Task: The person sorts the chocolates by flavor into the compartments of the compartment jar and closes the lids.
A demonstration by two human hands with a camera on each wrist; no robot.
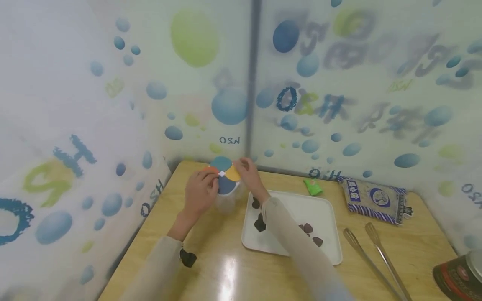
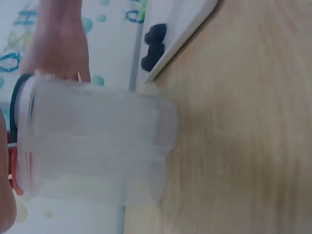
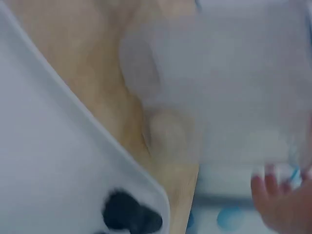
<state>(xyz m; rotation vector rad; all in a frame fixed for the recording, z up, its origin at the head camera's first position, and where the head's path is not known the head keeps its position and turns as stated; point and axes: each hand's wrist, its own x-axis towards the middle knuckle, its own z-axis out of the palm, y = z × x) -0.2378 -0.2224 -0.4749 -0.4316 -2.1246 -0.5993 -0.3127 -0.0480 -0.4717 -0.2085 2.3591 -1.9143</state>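
A frosted see-through jar [image 2: 97, 141] stands on the table under a round lid [image 1: 229, 184] with blue, teal, orange and yellow sections. My left hand [image 1: 201, 190] grips the lid's left side, its fingers bent over the orange section. Across from it, my right hand [image 1: 248, 173] holds the lid's edge by the yellow section. A red-orange loop-like part [image 2: 14, 170] shows beside the left fingers in the left wrist view. The right wrist view is blurred, with the right fingers [image 3: 273, 187] beside the top of the jar.
Right of the jar lies a white tray [image 1: 327, 209] with dark pieces [image 1: 256, 203] at its far left corner and brownish pieces [image 1: 317, 241]. Beyond are a green packet [image 1: 313, 187], a plastic-packed bag [image 1: 373, 198], metal tongs [image 1: 384, 255] and a dark tin [image 1: 457, 276]. Patterned walls [image 1: 229, 104] border the table.
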